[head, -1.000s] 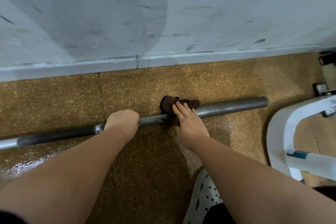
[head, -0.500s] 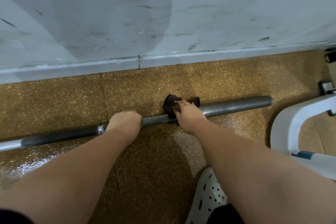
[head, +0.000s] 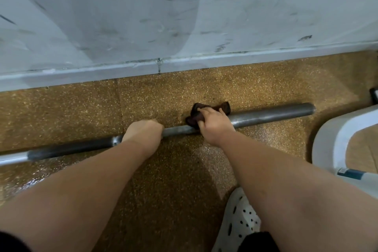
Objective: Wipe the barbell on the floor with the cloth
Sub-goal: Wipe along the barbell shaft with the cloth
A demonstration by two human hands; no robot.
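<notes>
Lying on the floor (head: 81,108) along the wall (head: 184,16), the barbell (head: 266,115) is mid-wipe: right hand (head: 214,125) clamps the dark cloth (head: 196,117) round its shaft, left hand (head: 143,132) grasps the bare bar just left; both ends likely remain unwiped.

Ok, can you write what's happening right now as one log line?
left hand: grips barbell | right hand: grips cloth on barbell | barbell: lying on floor

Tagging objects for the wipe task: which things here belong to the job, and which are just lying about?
In the job:
barbell
cloth, bunched on the barbell
right grip, holding the cloth
left grip, holding the barbell

Lying about:
white frame at the right
white shoe with holes
</notes>
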